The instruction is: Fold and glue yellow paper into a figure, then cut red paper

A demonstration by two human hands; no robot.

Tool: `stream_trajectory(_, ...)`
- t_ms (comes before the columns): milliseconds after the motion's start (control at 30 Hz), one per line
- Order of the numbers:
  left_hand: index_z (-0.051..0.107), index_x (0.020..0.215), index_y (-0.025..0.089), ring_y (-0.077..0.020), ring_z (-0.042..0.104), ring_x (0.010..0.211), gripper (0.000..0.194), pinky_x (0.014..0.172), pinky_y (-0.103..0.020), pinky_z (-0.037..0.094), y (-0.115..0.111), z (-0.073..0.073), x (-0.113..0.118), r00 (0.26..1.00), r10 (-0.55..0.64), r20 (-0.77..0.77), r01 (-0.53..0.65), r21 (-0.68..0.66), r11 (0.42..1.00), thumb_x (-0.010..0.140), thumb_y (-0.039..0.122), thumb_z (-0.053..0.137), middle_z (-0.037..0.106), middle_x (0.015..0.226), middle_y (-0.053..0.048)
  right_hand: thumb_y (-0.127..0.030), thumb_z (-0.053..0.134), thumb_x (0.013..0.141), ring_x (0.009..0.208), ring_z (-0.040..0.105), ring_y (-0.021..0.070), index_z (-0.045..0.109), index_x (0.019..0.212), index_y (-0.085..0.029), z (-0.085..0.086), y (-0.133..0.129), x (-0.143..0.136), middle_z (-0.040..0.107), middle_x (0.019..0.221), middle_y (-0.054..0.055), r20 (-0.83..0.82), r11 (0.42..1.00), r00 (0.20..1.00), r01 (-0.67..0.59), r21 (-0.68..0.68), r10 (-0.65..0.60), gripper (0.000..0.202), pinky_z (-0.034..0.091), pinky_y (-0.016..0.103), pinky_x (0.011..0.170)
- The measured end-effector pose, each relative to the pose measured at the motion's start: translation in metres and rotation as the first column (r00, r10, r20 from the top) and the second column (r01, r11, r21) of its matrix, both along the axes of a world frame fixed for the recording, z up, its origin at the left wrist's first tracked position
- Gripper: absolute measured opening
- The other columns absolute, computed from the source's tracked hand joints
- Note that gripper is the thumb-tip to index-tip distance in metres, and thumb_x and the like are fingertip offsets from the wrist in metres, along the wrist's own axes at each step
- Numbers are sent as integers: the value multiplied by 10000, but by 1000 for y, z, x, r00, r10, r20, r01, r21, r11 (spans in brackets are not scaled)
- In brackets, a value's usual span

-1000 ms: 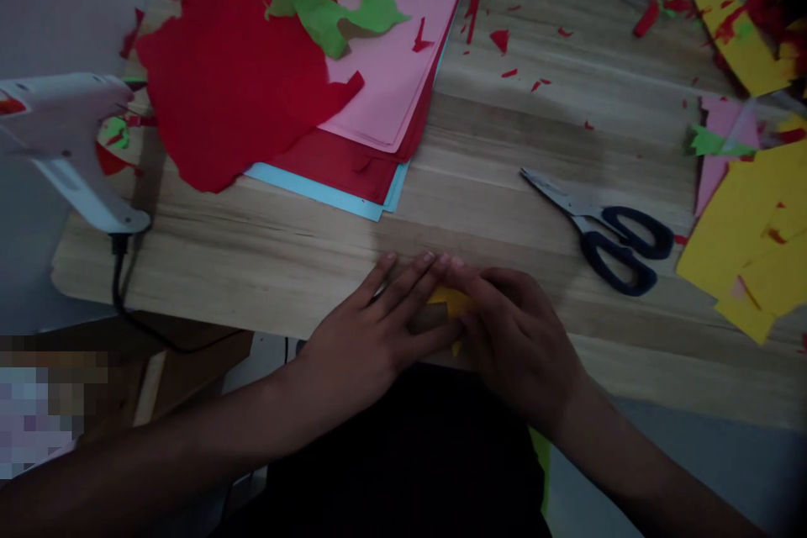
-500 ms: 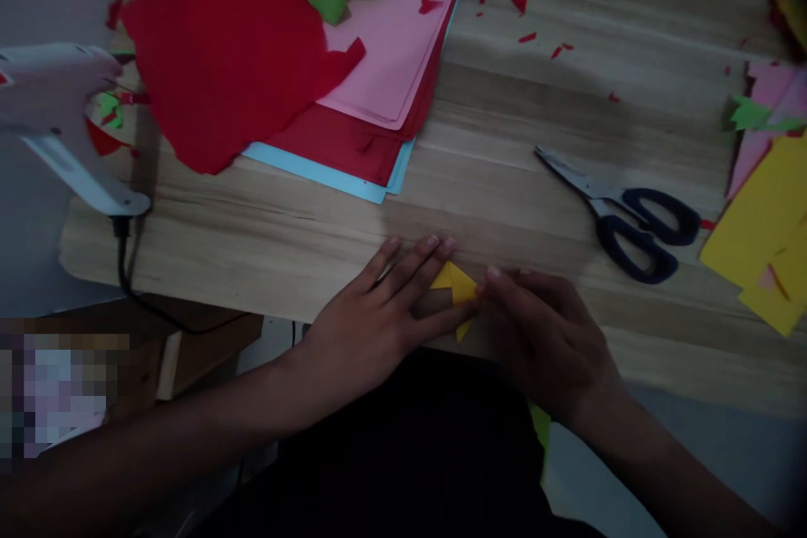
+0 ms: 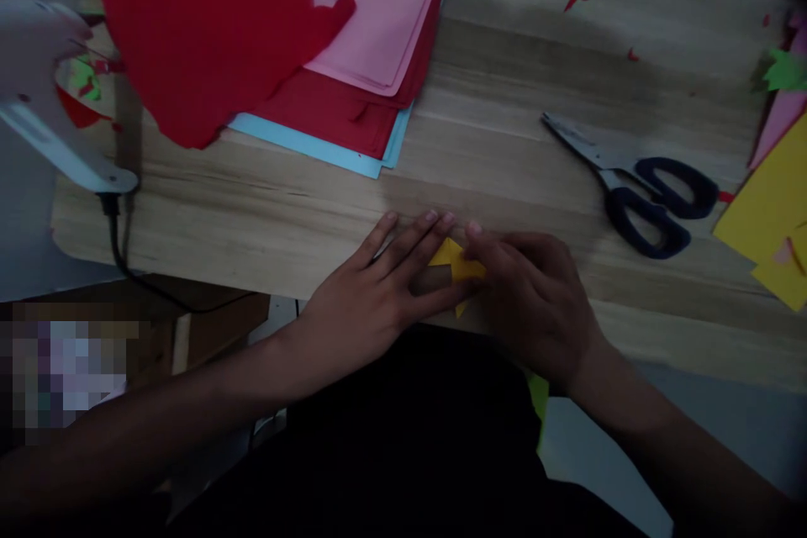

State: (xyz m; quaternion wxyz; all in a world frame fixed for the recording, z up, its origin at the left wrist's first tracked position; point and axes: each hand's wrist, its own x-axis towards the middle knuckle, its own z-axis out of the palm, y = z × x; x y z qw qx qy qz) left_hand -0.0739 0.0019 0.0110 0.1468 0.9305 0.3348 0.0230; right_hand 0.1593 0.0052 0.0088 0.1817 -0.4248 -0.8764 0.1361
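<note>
A small folded piece of yellow paper (image 3: 465, 262) lies on the wooden table (image 3: 303, 223) near its front edge. My left hand (image 3: 375, 294) rests flat with fingers spread, its thumb lying across the yellow piece and its fingertips on the wood. From the right, my right hand (image 3: 533, 294) touches the same piece, fingers curled and pinched at its right side. Part of the yellow paper is hidden under my fingers.
Scissors (image 3: 605, 160) with dark handles lie to the right. Pink sheets (image 3: 371, 34), red paper (image 3: 202, 25) and blue sheets (image 3: 303, 147) are stacked at upper left. A white glue gun (image 3: 56, 134) stands far left, its cable hanging. Yellow sheets (image 3: 762, 210) lie at right.
The view has shifted, so the table items sit higher in the picture. My right hand has moved further over the yellow piece's right side; my left hand keeps its place on it.
</note>
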Motion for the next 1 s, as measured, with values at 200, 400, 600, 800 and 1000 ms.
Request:
stream_trajectory(200,202,1553,283,-348,138,1526,791,1210,-556,193,-1,2,1,1000,16,-26,-16,-1,1000,883,189,611,91,1665,-150,-104,474,956,1027,569,273,279,1559,-227,0,13,-14,693,1264,45,-3,999,999,-45,12,45,646,488,430,891)
stream_trajectory(400,136,1574,286,-344,168,1521,819,1200,-536,227,-2,3,2,999,29,-37,-28,31,999,902,227,600,127,1656,-165,-52,512,921,1042,586,269,249,1576,-224,0,-6,5,694,1257,51,-10,999,999,-30,-14,30,726,515,421,897)
stream_trajectory(600,75,1584,304,-342,162,1522,848,1193,-538,238,-1,4,1,999,24,-36,-24,19,1000,908,191,574,124,1656,-168,-17,514,884,1032,611,281,285,1565,-250,2,-23,27,702,1218,62,-42,998,999,2,-60,-5,755,558,442,850)
stream_trajectory(800,169,1571,298,-344,171,1520,801,1195,-534,242,-2,3,1,999,29,-16,-29,21,999,897,161,580,148,1654,-160,-68,512,926,1014,625,272,213,1583,-303,0,-4,7,729,1183,45,-22,1000,1000,14,-20,-14,759,555,426,857)
stream_trajectory(1000,185,1563,274,-366,144,1521,814,1191,-554,243,-4,0,1,1000,25,-8,-24,21,999,884,202,628,178,1642,-180,-122,543,946,1069,589,264,270,1563,-226,-3,6,-9,708,1246,47,2,998,999,-49,39,49,683,517,427,916)
